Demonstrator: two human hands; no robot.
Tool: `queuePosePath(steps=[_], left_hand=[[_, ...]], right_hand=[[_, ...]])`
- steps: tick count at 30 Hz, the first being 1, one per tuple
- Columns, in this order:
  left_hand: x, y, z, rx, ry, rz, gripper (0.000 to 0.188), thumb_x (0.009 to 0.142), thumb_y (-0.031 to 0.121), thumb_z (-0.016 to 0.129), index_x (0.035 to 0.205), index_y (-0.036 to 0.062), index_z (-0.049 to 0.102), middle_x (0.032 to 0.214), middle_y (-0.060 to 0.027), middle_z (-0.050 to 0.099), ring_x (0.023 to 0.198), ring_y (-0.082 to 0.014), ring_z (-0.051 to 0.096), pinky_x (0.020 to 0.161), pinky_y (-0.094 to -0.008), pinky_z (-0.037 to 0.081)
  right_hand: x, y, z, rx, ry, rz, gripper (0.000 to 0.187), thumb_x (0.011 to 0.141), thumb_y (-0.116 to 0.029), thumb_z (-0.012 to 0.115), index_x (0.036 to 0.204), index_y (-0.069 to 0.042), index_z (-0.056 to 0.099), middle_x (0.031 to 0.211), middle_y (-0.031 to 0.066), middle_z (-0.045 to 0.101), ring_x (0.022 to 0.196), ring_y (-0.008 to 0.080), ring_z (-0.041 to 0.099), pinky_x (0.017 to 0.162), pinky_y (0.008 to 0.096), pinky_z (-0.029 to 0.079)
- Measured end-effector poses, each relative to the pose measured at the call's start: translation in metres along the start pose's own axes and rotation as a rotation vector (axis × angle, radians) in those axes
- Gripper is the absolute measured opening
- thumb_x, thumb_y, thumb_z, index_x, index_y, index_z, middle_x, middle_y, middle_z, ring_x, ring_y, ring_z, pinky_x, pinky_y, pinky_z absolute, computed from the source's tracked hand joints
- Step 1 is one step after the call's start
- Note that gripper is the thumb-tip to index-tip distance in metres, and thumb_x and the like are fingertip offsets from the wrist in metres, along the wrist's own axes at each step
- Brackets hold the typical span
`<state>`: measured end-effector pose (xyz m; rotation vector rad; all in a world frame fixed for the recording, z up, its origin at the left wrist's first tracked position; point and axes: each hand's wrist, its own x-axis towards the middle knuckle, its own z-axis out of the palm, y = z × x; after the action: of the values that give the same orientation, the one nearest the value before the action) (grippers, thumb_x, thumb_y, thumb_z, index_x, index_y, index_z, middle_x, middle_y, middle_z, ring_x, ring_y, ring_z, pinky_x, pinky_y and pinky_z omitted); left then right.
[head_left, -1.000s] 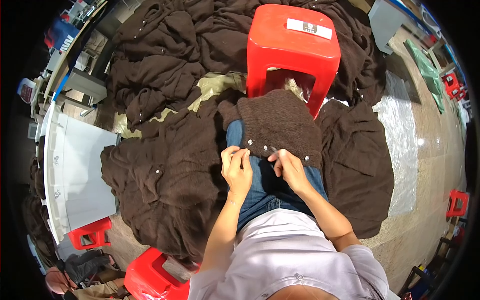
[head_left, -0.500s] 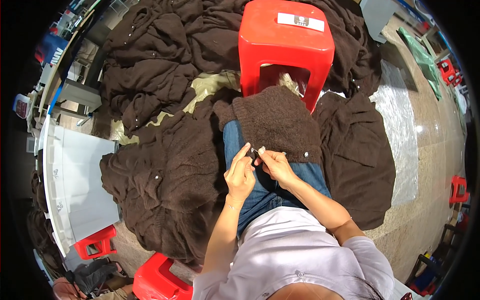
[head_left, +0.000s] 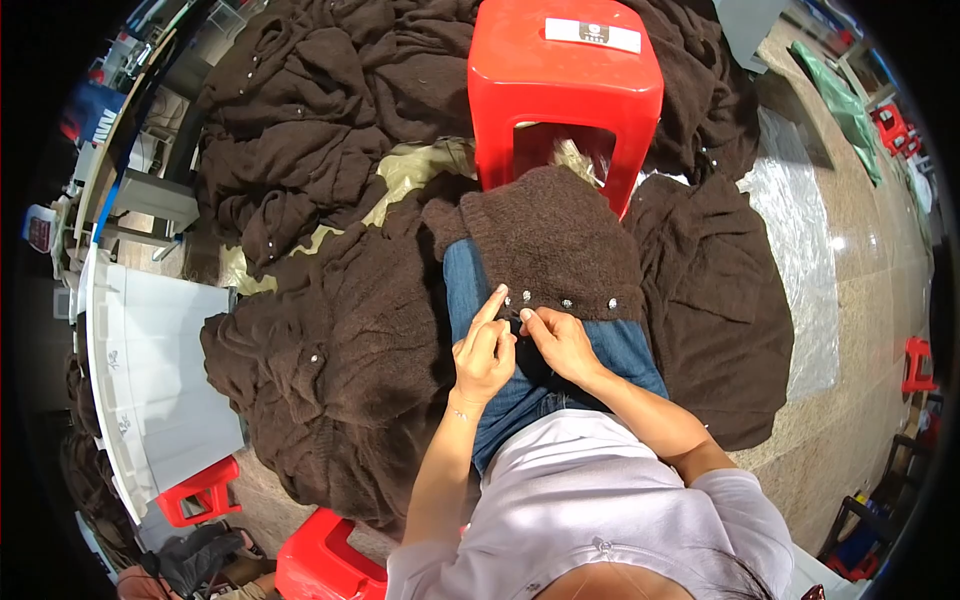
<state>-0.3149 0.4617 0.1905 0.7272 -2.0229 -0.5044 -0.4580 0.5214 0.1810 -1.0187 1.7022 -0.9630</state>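
A brown fuzzy knit garment [head_left: 560, 235] lies over my jeans-clad lap. A row of several shiny buttons [head_left: 567, 303] runs along its near edge. My left hand [head_left: 482, 355] is closed at the left end of that edge, its index finger stretched up beside the leftmost button and its other fingers curled on the dark edge of the knit. Just to its right, my right hand [head_left: 562, 343] is pinched, thumb and index fingertips together below the second button. Whatever lies in that pinch is too small to make out.
A red plastic stool [head_left: 565, 75] stands ahead, against the garment. Heaps of brown knitwear [head_left: 310, 350] lie left, right and beyond, partly on clear plastic sheeting [head_left: 800, 250]. A white bin [head_left: 165, 370] is at left; another red stool [head_left: 325, 560] sits at lower left.
My right hand has drawn slightly down from the edge, leaving the second button uncovered. The left hand's index finger stays raised, while its curled fingers have shifted a little. The view has shifted slightly.
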Motion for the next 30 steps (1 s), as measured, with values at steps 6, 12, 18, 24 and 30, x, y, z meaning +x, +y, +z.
queuePosePath(steps=[6,12,18,24,30], left_hand=[[-0.015,-0.015,0.005,-0.517,0.029,-0.578,0.002,0.095,-0.003,0.053,0.095,-0.0046,0.055,0.126,-0.023,0.058,0.088,-0.0203,0.069,0.076,-0.0278,0.058],[-0.024,-0.019,0.009,-0.657,0.094,-0.628,0.006,0.096,0.001,0.055,0.098,-0.0039,0.056,0.128,-0.0231,0.056,0.096,-0.0184,0.065,0.084,-0.0299,0.056],[-0.024,-0.018,0.011,-0.656,0.134,-0.673,0.006,0.097,0.003,0.055,0.1,-0.0027,0.056,0.125,-0.0227,0.06,0.096,-0.0173,0.064,0.084,-0.0294,0.056],[-0.023,-0.013,0.014,-0.63,0.18,-0.715,0.002,0.095,-0.002,0.054,0.097,-0.0031,0.055,0.125,-0.0213,0.061,0.091,-0.0146,0.065,0.08,-0.0263,0.055],[-0.028,-0.013,0.015,-0.565,0.148,-0.643,0.004,0.094,-0.006,0.054,0.097,-0.0039,0.055,0.13,-0.0213,0.059,0.085,-0.0108,0.063,0.077,-0.0236,0.053]], right_hand=[[-0.001,0.004,-0.001,0.077,0.078,-0.021,0.047,0.098,-0.041,0.05,0.081,0.0,0.066,0.054,0.0004,0.048,0.05,0.0092,0.044,0.048,0.0285,0.035],[0.009,-0.011,0.001,0.469,-0.167,0.156,0.045,0.097,-0.038,0.054,0.075,-0.001,0.068,0.055,-0.0029,0.047,0.051,0.0064,0.039,0.048,0.0264,0.03],[0.019,-0.005,0.009,0.31,-0.159,0.145,0.047,0.095,-0.039,0.055,0.074,0.001,0.069,0.061,0.0038,0.061,0.059,0.0099,0.051,0.056,0.0285,0.041],[0.025,-0.003,0.013,0.232,-0.153,0.171,0.048,0.094,-0.039,0.056,0.075,0.002,0.07,0.067,0.0072,0.067,0.065,0.0133,0.058,0.064,0.0311,0.046],[0.028,-0.003,0.016,0.308,-0.138,0.185,0.048,0.094,-0.039,0.057,0.07,0.001,0.069,0.059,0.0042,0.061,0.057,0.0119,0.054,0.056,0.0287,0.043]])
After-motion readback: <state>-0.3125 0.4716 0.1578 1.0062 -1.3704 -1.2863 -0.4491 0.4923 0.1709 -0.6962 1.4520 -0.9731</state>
